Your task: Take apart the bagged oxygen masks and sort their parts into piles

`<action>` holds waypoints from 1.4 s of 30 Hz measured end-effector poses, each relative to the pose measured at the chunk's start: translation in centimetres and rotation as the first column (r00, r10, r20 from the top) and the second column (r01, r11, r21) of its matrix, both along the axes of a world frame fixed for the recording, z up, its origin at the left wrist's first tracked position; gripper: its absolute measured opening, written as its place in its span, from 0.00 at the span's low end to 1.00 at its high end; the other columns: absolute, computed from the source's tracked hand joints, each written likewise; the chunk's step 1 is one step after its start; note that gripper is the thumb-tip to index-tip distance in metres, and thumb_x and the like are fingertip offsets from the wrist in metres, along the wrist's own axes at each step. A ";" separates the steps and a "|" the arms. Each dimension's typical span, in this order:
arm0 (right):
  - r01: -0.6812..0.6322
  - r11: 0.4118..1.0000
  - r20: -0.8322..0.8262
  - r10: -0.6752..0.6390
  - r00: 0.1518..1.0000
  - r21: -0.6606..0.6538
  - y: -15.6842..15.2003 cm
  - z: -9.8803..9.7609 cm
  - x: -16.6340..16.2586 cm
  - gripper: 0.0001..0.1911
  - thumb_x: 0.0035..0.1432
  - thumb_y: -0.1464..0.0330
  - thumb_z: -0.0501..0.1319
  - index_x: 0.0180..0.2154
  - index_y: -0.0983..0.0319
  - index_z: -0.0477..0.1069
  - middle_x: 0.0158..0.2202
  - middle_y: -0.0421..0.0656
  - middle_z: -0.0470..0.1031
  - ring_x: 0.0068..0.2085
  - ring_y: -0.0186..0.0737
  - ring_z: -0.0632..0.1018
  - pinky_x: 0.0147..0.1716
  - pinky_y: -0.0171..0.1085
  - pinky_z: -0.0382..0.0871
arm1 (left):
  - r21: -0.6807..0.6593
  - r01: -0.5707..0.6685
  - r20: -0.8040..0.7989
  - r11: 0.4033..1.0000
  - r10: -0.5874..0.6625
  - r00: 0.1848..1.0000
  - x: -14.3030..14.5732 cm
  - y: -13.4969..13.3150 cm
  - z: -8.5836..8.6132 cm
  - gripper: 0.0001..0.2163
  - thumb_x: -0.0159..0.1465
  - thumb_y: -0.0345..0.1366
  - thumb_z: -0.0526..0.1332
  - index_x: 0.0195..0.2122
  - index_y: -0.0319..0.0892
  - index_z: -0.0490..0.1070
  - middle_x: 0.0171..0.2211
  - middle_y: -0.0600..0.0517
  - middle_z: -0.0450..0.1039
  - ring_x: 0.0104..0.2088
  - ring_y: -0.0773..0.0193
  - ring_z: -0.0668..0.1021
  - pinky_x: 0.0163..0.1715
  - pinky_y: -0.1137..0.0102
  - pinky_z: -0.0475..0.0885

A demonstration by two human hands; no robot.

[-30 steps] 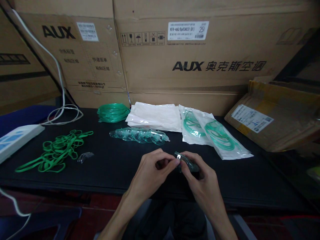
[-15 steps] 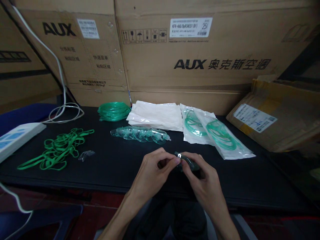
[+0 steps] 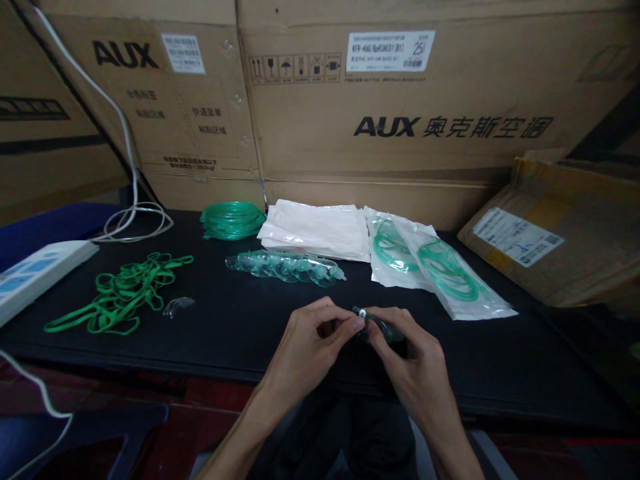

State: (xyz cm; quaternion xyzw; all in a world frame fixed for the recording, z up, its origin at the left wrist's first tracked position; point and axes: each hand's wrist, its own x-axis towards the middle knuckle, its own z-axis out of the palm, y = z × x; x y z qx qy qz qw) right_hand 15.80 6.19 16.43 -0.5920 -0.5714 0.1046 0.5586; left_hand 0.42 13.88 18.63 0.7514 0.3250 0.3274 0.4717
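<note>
My right hand point(image 3: 413, 347) is closed around a clear greenish plastic oxygen mask point(image 3: 393, 331), mostly covered by the fingers. At its left end a small shiny white spot shows between both hands. My left hand point(image 3: 313, 340) pinches there with thumb and forefinger; whatever small part lies between those fingertips is hidden. Beyond the hands lies a row of nested clear green masks point(image 3: 283, 267). Several thin metal strips point(image 3: 179, 305) lie to the left, beside a tangled heap of green elastic straps point(image 3: 130, 290).
Coiled green tubing point(image 3: 233, 221) and a stack of white bags point(image 3: 315, 230) sit at the back of the black table point(image 3: 225, 347). Two packets of tubing point(image 3: 453, 273) lie right of them. A power strip point(image 3: 45, 277) is at left; cardboard boxes point(image 3: 400, 153) stand behind.
The view has shifted slightly, so everything sits a little further right. Both hands keep nearly the same hold at the mask's end.
</note>
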 end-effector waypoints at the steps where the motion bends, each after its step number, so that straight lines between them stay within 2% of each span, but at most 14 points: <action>1: 0.010 1.000 0.004 -0.010 1.000 -0.008 0.0 -0.1 0.0 0.06 0.66 0.71 0.63 0.40 0.55 0.78 0.39 0.39 0.82 0.40 0.41 0.78 0.45 0.40 0.67 | 0.005 0.005 -0.002 1.000 -0.005 1.000 0.0 0.0 0.0 0.11 0.69 0.41 0.64 0.36 0.42 0.83 0.28 0.55 0.67 0.27 0.68 0.68 0.27 0.72 0.60; 7: 0.089 0.994 -0.045 -0.092 0.995 -0.060 0.0 -0.8 0.2 0.06 0.65 0.66 0.63 0.43 0.56 0.78 0.42 0.42 0.82 0.44 0.46 0.79 0.48 0.44 0.67 | 0.063 0.047 -0.014 0.997 -0.046 0.999 0.0 0.0 0.1 0.09 0.69 0.41 0.65 0.37 0.44 0.83 0.28 0.57 0.67 0.27 0.70 0.68 0.27 0.73 0.61; 10: 0.084 0.993 -0.064 -0.090 0.994 -0.084 -0.1 -0.9 0.2 0.07 0.66 0.65 0.63 0.43 0.57 0.78 0.43 0.43 0.81 0.44 0.46 0.80 0.48 0.45 0.68 | 0.133 -0.006 -0.054 0.991 0.014 0.998 0.0 0.2 -0.1 0.06 0.66 0.40 0.68 0.40 0.45 0.81 0.31 0.57 0.68 0.26 0.70 0.69 0.28 0.73 0.65; 12: 0.062 0.993 -0.072 -0.069 0.995 -0.097 -0.2 -0.7 0.1 0.08 0.66 0.64 0.63 0.44 0.57 0.78 0.43 0.44 0.81 0.44 0.46 0.80 0.46 0.43 0.69 | 0.215 -0.051 -0.066 0.975 0.066 0.996 -0.3 0.5 -0.2 0.09 0.65 0.39 0.70 0.44 0.46 0.78 0.36 0.56 0.70 0.29 0.69 0.71 0.31 0.72 0.69; 14: 0.031 0.993 -0.081 -0.040 0.996 -0.110 -0.2 -0.3 0.0 0.08 0.67 0.63 0.62 0.45 0.57 0.79 0.43 0.44 0.80 0.43 0.45 0.79 0.45 0.42 0.70 | 0.335 -0.006 -0.068 0.942 0.030 0.997 -0.6 0.8 -0.3 0.13 0.66 0.37 0.69 0.52 0.48 0.75 0.45 0.53 0.73 0.38 0.65 0.76 0.41 0.70 0.73; 17: -0.005 0.992 -0.094 -0.006 0.996 -0.124 -0.3 0.1 -0.1 0.10 0.68 0.62 0.61 0.45 0.56 0.79 0.41 0.42 0.80 0.42 0.43 0.79 0.43 0.39 0.71 | 0.501 0.155 -0.119 0.851 -0.110 0.987 -1.1 1.6 -0.4 0.17 0.69 0.34 0.65 0.59 0.51 0.71 0.58 0.52 0.73 0.57 0.61 0.73 0.59 0.64 0.68; 19: -0.023 0.989 -0.101 0.008 0.995 -0.145 -0.3 0.2 0.0 0.10 0.69 0.61 0.61 0.46 0.56 0.79 0.41 0.42 0.80 0.42 0.42 0.80 0.42 0.38 0.71 | 0.542 0.214 -0.170 0.813 -0.143 0.975 -1.4 2.0 -0.4 0.19 0.68 0.35 0.67 0.60 0.51 0.71 0.59 0.53 0.73 0.61 0.60 0.71 0.63 0.63 0.66; 24: -0.059 0.985 -0.159 0.033 0.987 -0.160 -0.3 0.0 0.1 0.13 0.68 0.59 0.63 0.50 0.56 0.76 0.48 0.43 0.81 0.49 0.43 0.80 0.50 0.38 0.70 | 0.551 0.237 -0.216 0.800 -0.137 0.967 -2.2 2.4 0.0 0.21 0.66 0.38 0.69 0.60 0.52 0.71 0.58 0.53 0.76 0.59 0.59 0.74 0.60 0.61 0.68; 29: -0.164 0.969 -0.183 0.130 0.974 -0.185 -0.4 0.3 0.3 0.10 0.68 0.58 0.62 0.45 0.56 0.73 0.42 0.41 0.80 0.46 0.40 0.81 0.45 0.34 0.71 | 0.549 0.233 -0.188 0.803 -0.153 0.970 -2.7 2.4 0.4 0.20 0.66 0.37 0.70 0.59 0.50 0.72 0.55 0.52 0.79 0.57 0.59 0.77 0.59 0.62 0.69; 35: -0.271 0.944 -0.116 0.252 0.961 -0.190 -0.6 0.6 0.5 0.12 0.68 0.65 0.63 0.52 0.53 0.70 0.48 0.38 0.78 0.50 0.37 0.78 0.51 0.33 0.69 | 0.534 0.201 -0.118 0.821 -0.163 0.980 -3.1 2.7 0.6 0.18 0.65 0.33 0.70 0.56 0.47 0.74 0.52 0.53 0.81 0.53 0.60 0.78 0.55 0.64 0.70; 42: -0.269 0.938 -0.099 0.253 0.962 -0.217 -0.6 0.6 0.4 0.12 0.66 0.67 0.63 0.51 0.52 0.71 0.47 0.36 0.79 0.49 0.36 0.78 0.51 0.33 0.70 | 0.520 0.187 -0.146 0.833 -0.129 0.981 -3.5 2.6 0.9 0.16 0.65 0.36 0.71 0.54 0.50 0.75 0.47 0.57 0.82 0.48 0.62 0.79 0.51 0.65 0.69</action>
